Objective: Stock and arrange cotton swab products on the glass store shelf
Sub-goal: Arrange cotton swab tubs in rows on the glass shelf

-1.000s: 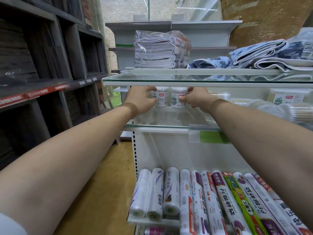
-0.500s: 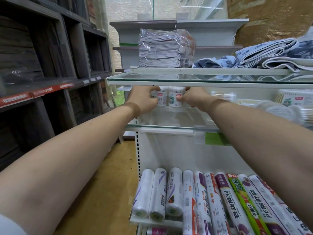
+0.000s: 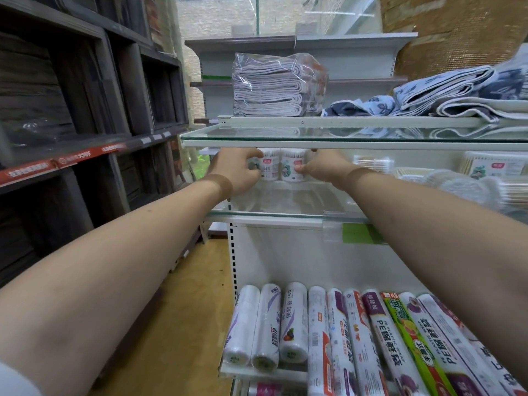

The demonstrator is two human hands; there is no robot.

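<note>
Two round white cotton swab tubs stand side by side at the back of the middle glass shelf (image 3: 285,215). My left hand (image 3: 238,170) grips the left tub (image 3: 270,167), fingers curled round its side. The right tub (image 3: 292,167) is held by my right hand (image 3: 323,168), thumb on its front. Further right on the same shelf lie more cotton swab packs (image 3: 371,164) and a flat swab box (image 3: 495,167). The backs of both tubs are hidden by my fingers.
An upper glass shelf (image 3: 314,137) sits just above my hands and carries folded cloths (image 3: 274,87) and blue towels (image 3: 457,95). Rolls of plastic wrap (image 3: 328,338) fill the lower shelf. Dark wooden racks (image 3: 85,110) line the left side of a wooden floor aisle (image 3: 171,324).
The two tubs have been brought closer together between my hands; my hands stay on them. The view has shifted slightly.
</note>
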